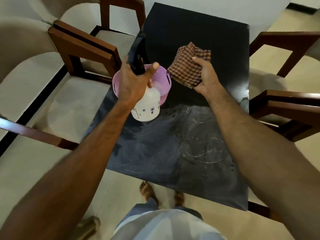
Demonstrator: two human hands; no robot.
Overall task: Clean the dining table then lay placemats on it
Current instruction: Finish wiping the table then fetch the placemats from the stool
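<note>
Dark glass is what the dining table (pixel 194 149) top looks like, and the near half is covered in whitish smears and swirly streaks. The left hand (pixel 134 82) has its fingers wrapped round the neck of a white spray bottle (pixel 147 105) with a black trigger head, holding it tilted just above the table's left side. Right behind the bottle sits a pink plastic basket (pixel 164 82) on the table, partly hidden by the hand. The right hand (pixel 205 76) grips a bunched-up checked cloth (pixel 187 65), maroon and yellow, held up over the middle of the table; can't tell if it touches the surface. Wooden chairs (pixel 83 47) with pale cushions stand along both sides. Bare feet (pixel 147 191) show on the tiled floor at the near edge.
</note>
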